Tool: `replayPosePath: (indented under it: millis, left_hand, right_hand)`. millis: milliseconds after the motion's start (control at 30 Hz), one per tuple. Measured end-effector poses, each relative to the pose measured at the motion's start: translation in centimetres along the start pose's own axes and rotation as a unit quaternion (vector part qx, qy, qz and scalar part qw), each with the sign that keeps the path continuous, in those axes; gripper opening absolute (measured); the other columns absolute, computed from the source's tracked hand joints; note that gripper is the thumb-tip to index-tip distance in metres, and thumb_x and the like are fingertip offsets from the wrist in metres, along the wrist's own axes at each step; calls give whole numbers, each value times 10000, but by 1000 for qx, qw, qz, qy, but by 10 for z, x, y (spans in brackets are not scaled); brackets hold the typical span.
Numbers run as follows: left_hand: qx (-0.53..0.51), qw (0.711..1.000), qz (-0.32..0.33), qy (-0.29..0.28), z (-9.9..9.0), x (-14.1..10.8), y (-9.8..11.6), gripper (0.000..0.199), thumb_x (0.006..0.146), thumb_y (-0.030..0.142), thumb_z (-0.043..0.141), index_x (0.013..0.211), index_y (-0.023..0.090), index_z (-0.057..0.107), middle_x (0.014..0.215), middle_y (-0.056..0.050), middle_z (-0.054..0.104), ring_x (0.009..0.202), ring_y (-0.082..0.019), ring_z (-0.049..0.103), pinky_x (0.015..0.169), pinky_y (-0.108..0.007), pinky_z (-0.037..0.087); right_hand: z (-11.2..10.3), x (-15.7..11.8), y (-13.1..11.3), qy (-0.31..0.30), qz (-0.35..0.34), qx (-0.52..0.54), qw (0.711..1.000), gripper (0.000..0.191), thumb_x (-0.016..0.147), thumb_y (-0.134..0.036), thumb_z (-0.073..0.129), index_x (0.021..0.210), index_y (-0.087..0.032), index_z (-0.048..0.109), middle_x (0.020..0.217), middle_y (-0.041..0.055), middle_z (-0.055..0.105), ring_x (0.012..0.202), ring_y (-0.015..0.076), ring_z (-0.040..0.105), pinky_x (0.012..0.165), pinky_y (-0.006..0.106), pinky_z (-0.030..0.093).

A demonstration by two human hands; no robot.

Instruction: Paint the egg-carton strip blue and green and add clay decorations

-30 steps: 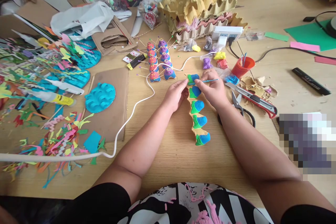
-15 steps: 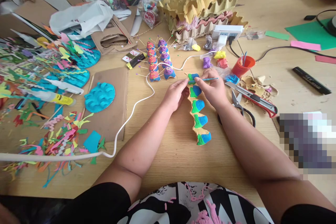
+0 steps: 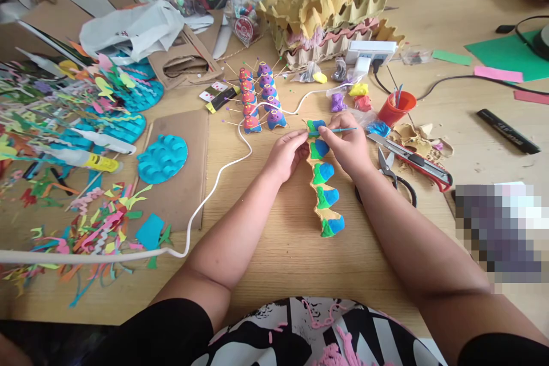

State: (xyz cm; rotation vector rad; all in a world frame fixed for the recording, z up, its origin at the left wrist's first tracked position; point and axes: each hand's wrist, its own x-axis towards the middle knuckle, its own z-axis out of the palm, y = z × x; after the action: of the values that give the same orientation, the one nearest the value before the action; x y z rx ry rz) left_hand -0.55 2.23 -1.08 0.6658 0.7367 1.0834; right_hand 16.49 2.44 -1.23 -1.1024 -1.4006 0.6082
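A strip of egg carton (image 3: pixel 328 197) with several cups, covered in green and blue clay, lies lengthwise toward me. My left hand (image 3: pixel 288 154) grips its far end from the left side. In my right hand (image 3: pixel 346 140) is a thin blue tool (image 3: pixel 343 130), pointing left across the farthest cup. The tool's tip touches or nearly touches the clay there; my fingers partly hide that spot. Beyond my left hand stand a red and blue cup strip (image 3: pixel 250 108) and a purple and blue one (image 3: pixel 274 106), both with pins stuck in.
A white cable (image 3: pixel 221 174) curves across the table on the left. Right of my right hand are scissors (image 3: pixel 388 168), a box cutter (image 3: pixel 414 159) and a red cup (image 3: pixel 397 108). Egg trays (image 3: pixel 321 6) are stacked behind. Paper scraps (image 3: pixel 105 223) cover the left side.
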Motion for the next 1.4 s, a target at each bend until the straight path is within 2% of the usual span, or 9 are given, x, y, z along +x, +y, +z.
replayPosePath:
  millis: [67,200,300,367,467,633,767,1033,1400]
  left_hand:
    - [-3,1000,-8,11,0,0,-1,36,936,214,824,911,188,817,797,1,808,689,-132,751,750,-261,600]
    - [-3,1000,-17,23,1,1,-2,105,910,228,869,1002,193,832,874,-8,840,767,-154,797,785,-267,616]
    - [-1,999,-21,26,3,1,-2,73,905,215,870,953,184,826,895,-23,846,848,-180,821,834,-282,627]
    - [3,1000,-18,22,3,0,-1,39,914,198,853,907,179,819,857,-22,833,826,-172,808,829,-276,621]
    - [11,1000,-5,11,2,0,0,96,948,200,809,854,179,810,762,-5,784,757,-148,766,835,-274,614]
    - [15,1000,-6,16,2,-1,2,121,961,223,803,847,186,811,733,-5,740,797,-162,756,898,-304,592]
    - [9,1000,-9,15,1,0,2,107,955,214,799,852,186,811,723,-3,726,761,-157,733,850,-291,570]
    - [-7,1000,10,-7,-2,1,1,113,942,138,734,856,153,804,711,9,713,622,-97,649,654,-216,517]
    - [-10,1000,-1,11,-1,0,2,165,959,166,773,795,156,752,707,14,688,640,-87,636,674,-215,489]
  right_hand:
    - [0,0,1,8,10,12,1000,592,823,-790,817,751,-254,578,857,8,606,889,212,585,918,424,532]
    - [0,0,1,12,5,15,1000,612,812,-817,809,746,-255,575,850,7,611,882,210,587,912,422,545]
    - [-1,-1,1,7,-4,1,1000,585,832,-797,806,755,-263,580,863,19,620,892,221,588,922,440,554]
    - [-1,-1,1,5,-6,-5,1000,566,846,-777,807,760,-264,583,873,25,622,893,225,590,926,450,555]
    - [-2,0,1,6,-5,-7,1000,549,856,-746,816,763,-258,584,873,23,610,894,222,589,932,445,555]
    - [-2,-1,1,3,2,0,1000,547,849,-743,824,762,-261,581,869,20,605,899,224,586,951,453,561]
    - [-2,-1,2,-4,-7,2,1000,512,854,-704,843,768,-266,592,899,30,627,925,236,599,974,469,564]
    - [-1,-1,2,-8,-33,-28,999,363,892,-447,838,758,-255,561,900,30,611,920,233,613,954,460,548]
    - [0,-1,3,-16,-49,-52,997,334,906,-391,818,747,-268,552,896,54,624,928,263,629,987,525,583]
